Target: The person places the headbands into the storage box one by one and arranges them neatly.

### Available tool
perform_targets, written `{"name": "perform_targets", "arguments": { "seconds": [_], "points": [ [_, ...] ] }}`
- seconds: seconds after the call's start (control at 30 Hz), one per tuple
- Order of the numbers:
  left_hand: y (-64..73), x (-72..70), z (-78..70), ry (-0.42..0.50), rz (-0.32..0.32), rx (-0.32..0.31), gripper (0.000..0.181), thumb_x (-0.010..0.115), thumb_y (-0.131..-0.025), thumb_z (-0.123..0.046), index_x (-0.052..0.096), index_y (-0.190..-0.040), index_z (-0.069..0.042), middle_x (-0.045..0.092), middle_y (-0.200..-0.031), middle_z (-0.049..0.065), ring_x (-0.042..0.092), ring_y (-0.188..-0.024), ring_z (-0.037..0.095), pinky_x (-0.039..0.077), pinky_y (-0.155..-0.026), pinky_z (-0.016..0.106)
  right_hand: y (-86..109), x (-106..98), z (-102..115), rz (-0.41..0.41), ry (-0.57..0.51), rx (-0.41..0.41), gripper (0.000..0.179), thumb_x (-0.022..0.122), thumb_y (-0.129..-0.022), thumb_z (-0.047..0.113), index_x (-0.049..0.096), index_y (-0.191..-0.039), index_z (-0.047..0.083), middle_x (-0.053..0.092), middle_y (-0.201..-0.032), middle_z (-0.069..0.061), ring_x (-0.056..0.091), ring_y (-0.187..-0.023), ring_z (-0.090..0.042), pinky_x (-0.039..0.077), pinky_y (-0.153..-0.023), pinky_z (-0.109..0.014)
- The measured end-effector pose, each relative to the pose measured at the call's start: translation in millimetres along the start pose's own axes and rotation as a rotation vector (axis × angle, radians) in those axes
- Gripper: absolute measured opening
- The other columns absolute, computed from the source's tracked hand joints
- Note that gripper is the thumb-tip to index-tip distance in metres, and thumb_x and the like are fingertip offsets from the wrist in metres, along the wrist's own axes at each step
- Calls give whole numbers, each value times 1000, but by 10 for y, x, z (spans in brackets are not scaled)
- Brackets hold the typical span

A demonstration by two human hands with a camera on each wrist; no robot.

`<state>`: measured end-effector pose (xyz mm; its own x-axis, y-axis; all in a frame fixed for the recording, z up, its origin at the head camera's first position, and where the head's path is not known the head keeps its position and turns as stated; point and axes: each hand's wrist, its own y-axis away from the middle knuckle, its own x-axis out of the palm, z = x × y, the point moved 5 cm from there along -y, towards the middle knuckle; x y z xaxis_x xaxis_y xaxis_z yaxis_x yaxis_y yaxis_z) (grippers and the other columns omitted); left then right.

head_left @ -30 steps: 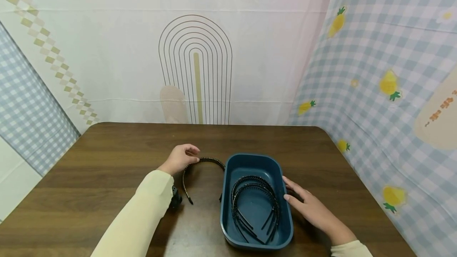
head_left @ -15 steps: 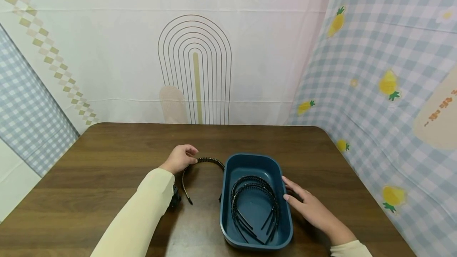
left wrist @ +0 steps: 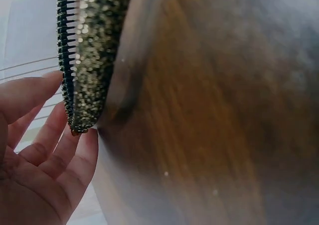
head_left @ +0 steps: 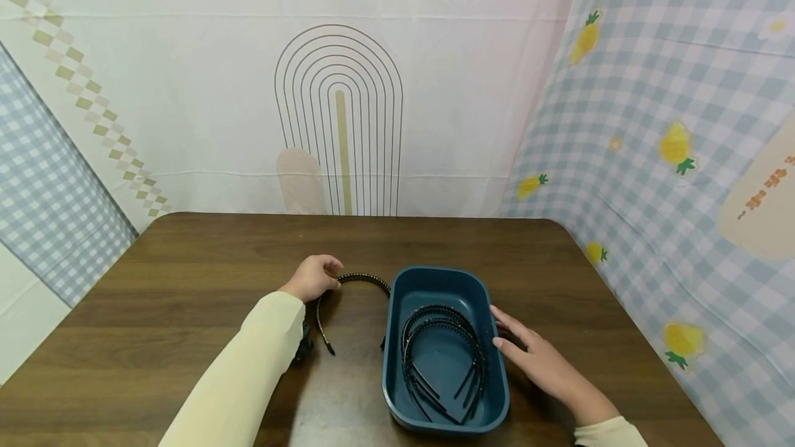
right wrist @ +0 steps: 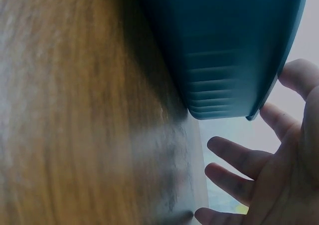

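Note:
A toothed black-and-gold glitter headband (head_left: 365, 279) lies on the table in the head view, left of a blue plastic basin (head_left: 462, 276); the basin hides its right part. My left hand (head_left: 313, 277) pinches its curve, thumb on the toothed side and fingers on the other, as the left wrist view shows of the headband (left wrist: 97, 50). Several dark headbands (head_left: 442, 319) lie overlapped inside the basin. My right hand (head_left: 537, 361) touches the basin's right rim with thumb and index fingertips, its other fingers spread apart in the right wrist view.
The brown wooden table (head_left: 186, 323) ends at a straight back edge against a pale patterned cloth (head_left: 459, 116). A blue checked cloth (head_left: 652, 212) hangs along the right side. Under the left wrist sits a small black object (head_left: 304, 343).
My left hand has shifted slightly to the left and toward me along the headband's curve. The right hand, the basin and the headbands inside it stay where they were.

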<state>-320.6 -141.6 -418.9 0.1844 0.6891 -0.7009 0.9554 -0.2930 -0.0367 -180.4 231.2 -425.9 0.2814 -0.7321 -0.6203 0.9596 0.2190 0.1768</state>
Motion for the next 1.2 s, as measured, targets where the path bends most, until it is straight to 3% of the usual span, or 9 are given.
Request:
{"name": "perform_targets", "arguments": {
  "seconds": [0.33,0.8,1.0,1.2],
  "points": [
    [-23,29,13,-48,64,-69,31,68,-80,8,64,-111,7,64,-106,21,59,-103,35,49,-87,45,5,-2,7,-2,8,2,63,49,-99,46,27,-154,25,37,-151,-17,31,-138,-41,30,-102,-66],
    [-78,67,27,-121,80,-51,30,66,-78,12,66,-107,4,65,-103,19,60,-102,35,49,-88,44,9,-1,-2,-1,11,7,63,48,-99,47,27,-154,25,36,-151,-17,30,-138,-42,29,-102,-66],
    [-67,81,27,-138,103,-75,30,65,-80,12,65,-109,5,65,-108,20,59,-106,36,49,-90,45,7,4,-2,-7,9,-1,62,49,-99,46,27,-153,25,37,-151,-16,31,-138,-41,30,-102,-66],
    [-51,58,-16,-141,106,-68,26,67,-79,12,66,-104,5,65,-101,18,60,-100,33,50,-86,43,9,2,-4,-10,3,-1,62,49,-99,46,27,-153,26,37,-151,-17,30,-138,-42,30,-102,-66]
  ]
}}
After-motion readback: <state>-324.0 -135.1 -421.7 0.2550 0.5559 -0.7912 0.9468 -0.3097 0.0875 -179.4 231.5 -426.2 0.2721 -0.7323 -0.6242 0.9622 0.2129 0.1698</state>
